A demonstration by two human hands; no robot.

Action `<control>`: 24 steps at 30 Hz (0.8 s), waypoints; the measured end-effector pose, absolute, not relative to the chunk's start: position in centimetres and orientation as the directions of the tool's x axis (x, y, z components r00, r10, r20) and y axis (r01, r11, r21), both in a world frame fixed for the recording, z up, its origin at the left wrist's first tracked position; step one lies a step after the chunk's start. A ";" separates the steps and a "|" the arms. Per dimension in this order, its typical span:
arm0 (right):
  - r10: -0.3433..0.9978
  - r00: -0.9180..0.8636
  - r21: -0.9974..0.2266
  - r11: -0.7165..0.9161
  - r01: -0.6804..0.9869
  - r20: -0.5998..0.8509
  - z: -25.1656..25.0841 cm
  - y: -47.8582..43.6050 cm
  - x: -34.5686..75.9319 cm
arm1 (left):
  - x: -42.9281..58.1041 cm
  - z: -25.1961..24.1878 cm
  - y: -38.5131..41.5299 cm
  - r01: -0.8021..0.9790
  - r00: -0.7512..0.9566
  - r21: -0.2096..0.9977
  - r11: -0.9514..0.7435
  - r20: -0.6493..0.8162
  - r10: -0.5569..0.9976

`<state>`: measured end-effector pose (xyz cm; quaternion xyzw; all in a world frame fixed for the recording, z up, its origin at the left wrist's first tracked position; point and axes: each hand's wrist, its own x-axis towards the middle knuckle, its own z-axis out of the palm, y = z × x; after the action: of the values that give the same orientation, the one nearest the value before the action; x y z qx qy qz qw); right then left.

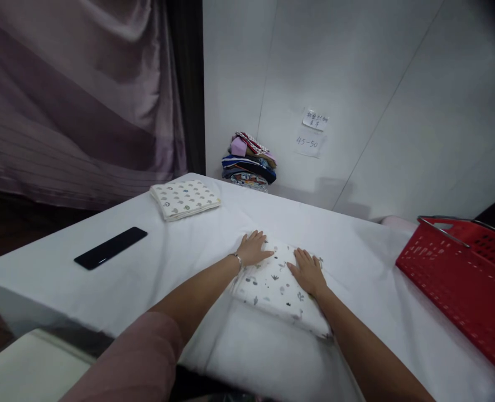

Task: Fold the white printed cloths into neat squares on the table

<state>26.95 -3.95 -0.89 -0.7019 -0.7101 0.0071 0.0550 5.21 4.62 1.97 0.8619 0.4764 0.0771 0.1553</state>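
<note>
A white cloth printed with small grey and green figures [272, 285] lies folded at the near side of the table, its front edge close to the table's edge. My left hand [253, 249] rests flat on its far left part, fingers spread, a bracelet at the wrist. On its right part my right hand [308, 272] lies flat too, fingers a little apart. Both palms press on the top of the cloth, and neither hand grips it. Part of the cloth is hidden under my hands and right forearm.
Further left on the white-covered table [339, 240] lies another folded printed cloth [186, 200], with a black phone-like slab [111, 248] nearer me. A red plastic basket [460, 279] stands at the right. Behind the table is a stack of folded fabrics [249, 162] against the wall.
</note>
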 end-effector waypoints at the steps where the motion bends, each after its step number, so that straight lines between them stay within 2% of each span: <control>1: 0.998 -0.006 -0.089 0.012 0.996 0.066 -0.9 -3.9 26.9 | 4.8 2.1 4.0 0.798 0.533 0.318 -0.513 0.027 0.846; 3: 0.998 0.001 -0.093 0.004 0.996 0.058 -0.9 -3.9 26.9 | 3.9 2.0 2.9 0.804 0.525 0.278 -0.525 0.081 0.847; 10: 1.000 0.006 -0.090 -0.006 0.996 0.002 -0.8 -3.7 26.9 | 2.6 0.3 1.8 0.854 0.461 0.291 -0.431 -0.039 0.887; 13: 0.999 0.018 -0.088 -0.021 0.996 -0.037 -0.4 -3.6 27.8 | 2.8 0.4 1.9 0.858 0.462 0.277 -0.433 -0.047 0.886; 18: 0.988 0.153 -0.122 -0.156 0.980 -0.036 -0.7 -3.4 29.9 | 2.8 0.7 1.7 0.849 0.470 0.296 -0.438 -0.046 0.881; 24: 0.988 0.145 -0.150 -0.151 0.977 -0.051 -1.0 -3.2 30.2 | 2.7 0.6 1.8 0.847 0.466 0.308 -0.434 -0.035 0.884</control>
<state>30.19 -3.19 -0.99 -0.7554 -0.6504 0.0685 0.0403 2.73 1.76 0.60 0.8443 0.5125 0.0658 0.1422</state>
